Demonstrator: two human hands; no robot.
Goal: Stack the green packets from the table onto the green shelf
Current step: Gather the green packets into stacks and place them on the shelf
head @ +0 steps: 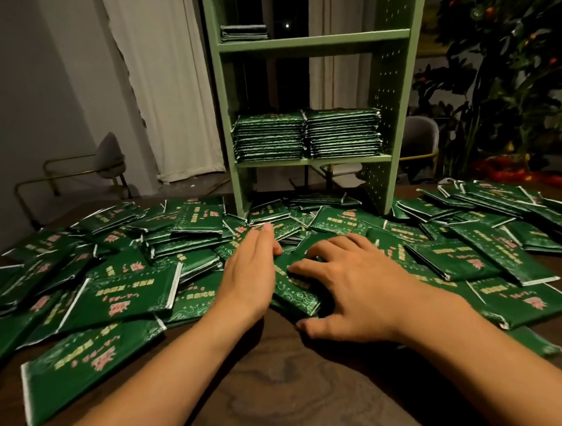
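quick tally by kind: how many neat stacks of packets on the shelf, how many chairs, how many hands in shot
Packet stacks on the green shelf: 3, two side by side on the lower board, one small one on the upper board
Chairs: 2
Hands: 2, left hand, right hand
Total: 7
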